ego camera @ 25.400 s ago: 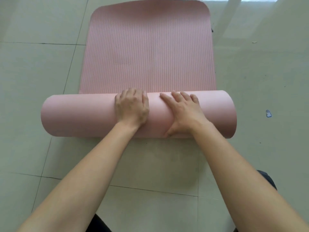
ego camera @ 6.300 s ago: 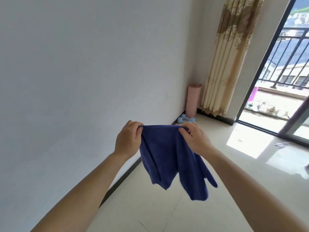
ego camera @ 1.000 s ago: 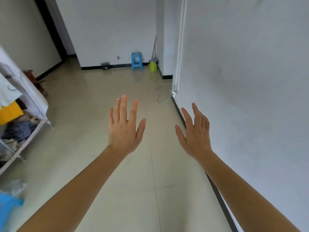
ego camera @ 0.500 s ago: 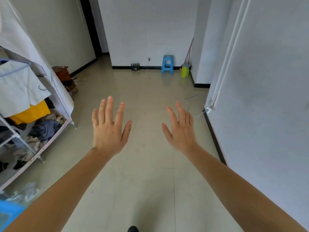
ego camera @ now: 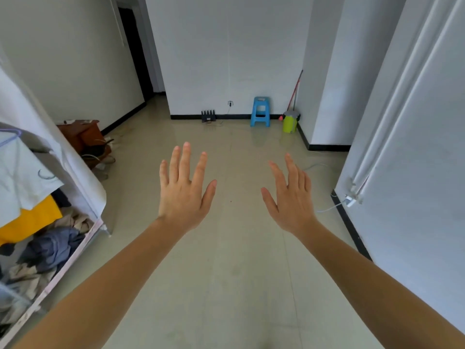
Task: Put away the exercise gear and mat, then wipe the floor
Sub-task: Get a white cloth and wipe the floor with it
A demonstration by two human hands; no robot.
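My left hand (ego camera: 185, 191) and my right hand (ego camera: 289, 197) are both raised in front of me, backs toward the camera, fingers spread, holding nothing. Below them stretches the glossy beige tiled floor (ego camera: 234, 260) of a hallway. No pink mat, dumbbells or blue cloth appear in this view.
A white fabric wardrobe (ego camera: 37, 197) full of clothes stands at the left. A brown bag (ego camera: 83, 137) lies beyond it. At the far wall are a blue stool (ego camera: 261, 111), a green bucket (ego camera: 290, 122) with a mop and a black router (ego camera: 208, 116). The right wall carries white pipes (ego camera: 392, 117) and a cable.
The view has swung left and lifted, bringing the wardrobe and far wall further into view. Both hands stay empty and spread, now a little farther apart.
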